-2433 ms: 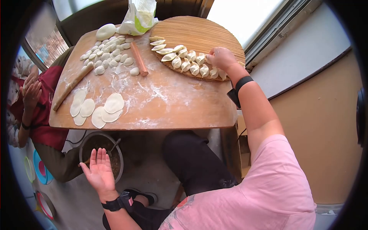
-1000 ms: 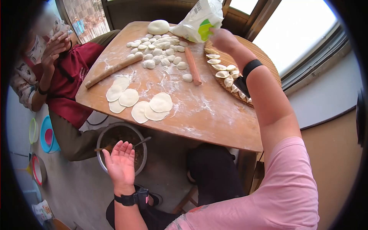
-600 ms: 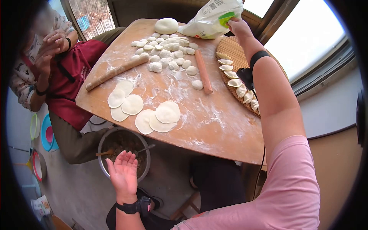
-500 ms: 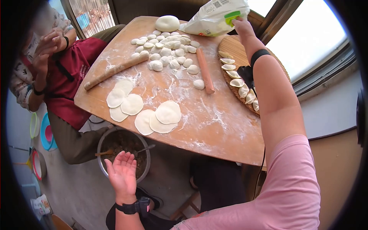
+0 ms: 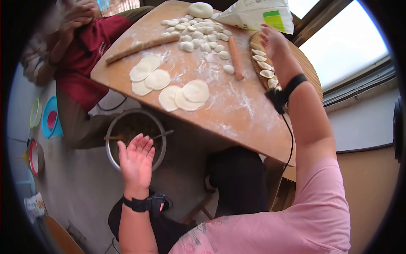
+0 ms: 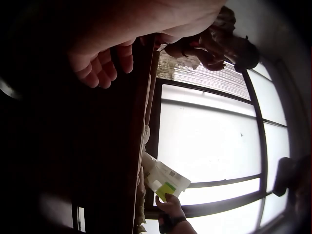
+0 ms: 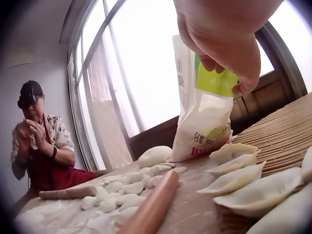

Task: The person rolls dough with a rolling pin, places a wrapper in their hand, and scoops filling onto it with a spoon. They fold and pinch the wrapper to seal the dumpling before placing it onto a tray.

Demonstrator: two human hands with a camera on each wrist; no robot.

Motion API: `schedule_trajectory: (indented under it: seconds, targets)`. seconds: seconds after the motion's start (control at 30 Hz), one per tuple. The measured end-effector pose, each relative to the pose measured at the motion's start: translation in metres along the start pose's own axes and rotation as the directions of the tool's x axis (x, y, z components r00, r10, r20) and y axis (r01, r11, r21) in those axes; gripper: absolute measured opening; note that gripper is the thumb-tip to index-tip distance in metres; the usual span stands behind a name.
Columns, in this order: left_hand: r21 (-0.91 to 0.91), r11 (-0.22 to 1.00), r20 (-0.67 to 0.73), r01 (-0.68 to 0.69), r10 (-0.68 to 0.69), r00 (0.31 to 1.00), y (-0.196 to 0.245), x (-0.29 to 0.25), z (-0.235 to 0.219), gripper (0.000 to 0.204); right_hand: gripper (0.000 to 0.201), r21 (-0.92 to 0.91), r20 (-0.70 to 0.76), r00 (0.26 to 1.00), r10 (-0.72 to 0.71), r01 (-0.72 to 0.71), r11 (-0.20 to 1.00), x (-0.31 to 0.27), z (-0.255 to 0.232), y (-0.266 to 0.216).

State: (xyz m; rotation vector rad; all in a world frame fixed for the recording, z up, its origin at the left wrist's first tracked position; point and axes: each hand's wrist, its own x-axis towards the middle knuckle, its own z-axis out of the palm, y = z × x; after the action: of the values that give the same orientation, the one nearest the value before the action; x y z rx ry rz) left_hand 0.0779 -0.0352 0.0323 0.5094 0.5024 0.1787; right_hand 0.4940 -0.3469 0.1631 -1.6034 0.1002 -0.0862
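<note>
Palm up and holding nothing, my left hand (image 5: 137,163) is in front of the metal bowl (image 5: 111,146); in the left wrist view its fingers (image 6: 102,68) are slightly bent. At the table's far right, the white and green bag (image 5: 253,15) leans upright. My right hand (image 5: 277,48) is at its green patch, fingers loosely bent; whether they touch the bag is unclear. The right wrist view shows this hand (image 7: 224,39) overlapping the bag (image 7: 202,112). Folded dumplings (image 5: 266,73) lie on the round slatted tray (image 5: 311,70) beneath my right wrist.
On the floured table (image 5: 228,122) are flat wrappers (image 5: 158,79), dough pieces (image 5: 197,35), a dough ball (image 5: 201,10), a pinkish rolling pin (image 5: 235,59) and a brown one (image 5: 141,48). Another person in a red apron (image 5: 86,63) sits at the left.
My right hand went from the dumplings on the tray to the bag, gripped its green part and tilted it, then loosened its fingers. My left hand stayed palm up. The head view shifted.
</note>
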Motion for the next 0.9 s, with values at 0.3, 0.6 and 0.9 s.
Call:
schedule_trajectory:
  seconds: [0.3,0.6,0.9]
  targets:
    - [0.006,0.999,0.011,-0.052,0.052,0.999,0.010,-0.029,0.004,0.061,0.020,-0.429,0.817,0.506,-0.276,0.854,0.296,-0.203,0.087,0.069]
    - [-0.065,0.997,0.035,-0.037,0.039,0.999,0.010,-0.031,-0.007,0.064,0.026,-0.135,0.409,0.912,0.018,0.041,0.990,-0.194,0.097,0.081]
    - [-0.179,0.964,-0.114,-0.194,0.176,0.978,0.016,-0.014,-0.024,0.056,0.025,-0.296,0.846,0.528,-0.070,0.575,0.763,-0.332,0.176,0.099]
